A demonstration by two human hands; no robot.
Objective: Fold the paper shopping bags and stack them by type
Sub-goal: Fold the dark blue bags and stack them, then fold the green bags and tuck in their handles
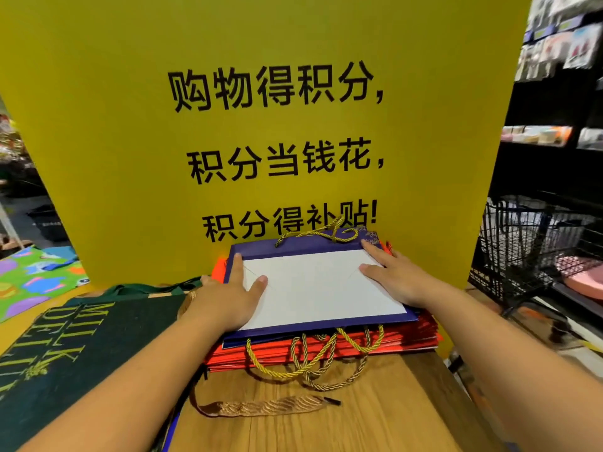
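yellow sign (293, 44): 购物得积分, 积分当钱花, 积分得补贴! | green bag (81, 321): MILK DELI…

We lose the green bag (98, 337) at the left edge; the red bags (424, 334) hide mostly under the blue bag (319, 288). We cannot read the blurred shelf goods (567, 44).

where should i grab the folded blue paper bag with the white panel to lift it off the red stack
Probably the near long edge, from the person's side, thumb on top and fingers slid beneath. The folded blue paper bag lies flat on the stack of red paper bags, its far edge close to the yellow sign board, so the near edge is freest.
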